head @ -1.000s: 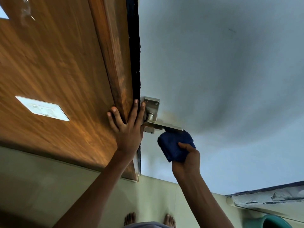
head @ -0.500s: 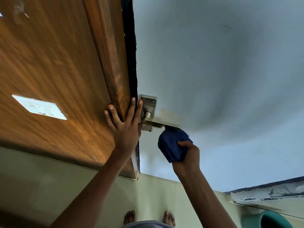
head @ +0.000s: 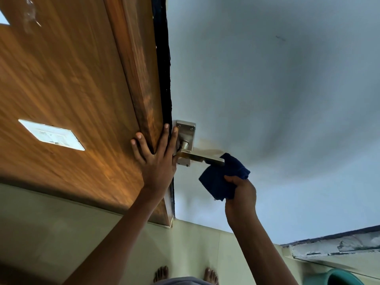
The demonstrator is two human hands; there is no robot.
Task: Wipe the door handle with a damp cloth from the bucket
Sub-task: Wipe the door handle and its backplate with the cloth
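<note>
Left hand (head: 157,161) lies flat, fingers spread, against the wooden door edge (head: 144,83). Right hand (head: 240,192) clutches a blue cloth (head: 221,179) touching the metal door handle (head: 202,158) tip. Pale wall (head: 287,99) stretches bare rightward; green bucket (head: 339,277) sits bottom right on tile.

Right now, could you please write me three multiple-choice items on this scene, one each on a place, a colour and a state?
1. Where does the cloth touch the door handle?
A. at the lever's free end
B. at the screwed plate
C. nowhere

2. What colour is the cloth?
A. white
B. dark blue
C. yellow

3. How is the left hand placed?
A. clenched round the lever
B. hanging free
C. flat, fingers spread, against the door edge

Answers: 1 A, the cloth wraps the lever's tip; 2 B, it shows navy against the pale wall; 3 C, the palm lies open on the wood while the right hand keeps a grip on the cloth.
</note>
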